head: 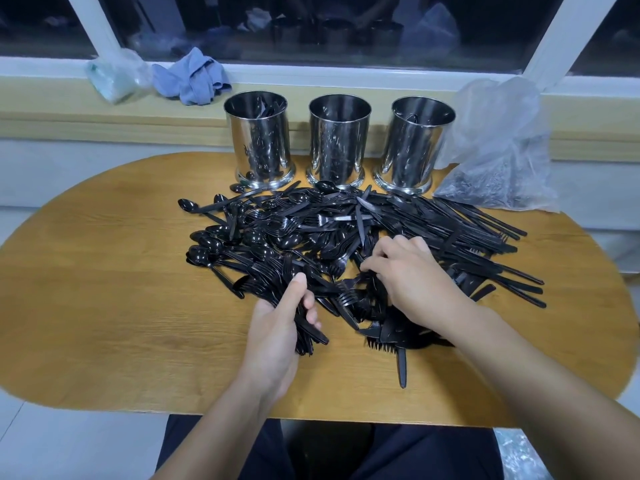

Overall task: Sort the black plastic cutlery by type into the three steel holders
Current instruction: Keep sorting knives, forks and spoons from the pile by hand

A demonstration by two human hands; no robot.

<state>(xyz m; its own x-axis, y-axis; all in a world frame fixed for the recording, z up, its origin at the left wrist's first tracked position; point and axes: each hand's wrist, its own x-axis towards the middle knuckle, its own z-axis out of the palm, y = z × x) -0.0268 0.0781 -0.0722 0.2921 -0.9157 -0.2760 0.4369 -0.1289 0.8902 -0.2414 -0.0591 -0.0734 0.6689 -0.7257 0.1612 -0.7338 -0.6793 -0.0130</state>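
Your left hand (277, 327) grips a bundle of forks (277, 282) at the near side of the cutlery pile (346, 230); your right hand (412, 271) pinches pieces from it.

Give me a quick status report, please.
Left hand grips a fork bundle. Right hand picking in pile. Holders nearly empty, unobstructed.

Blue cloth (192, 76) and plastic bags (498, 147) flank the wooden table (104, 271).

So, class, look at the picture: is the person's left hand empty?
No: the left hand grips a bundle of black cutlery at the near edge of the pile on the wooden table.
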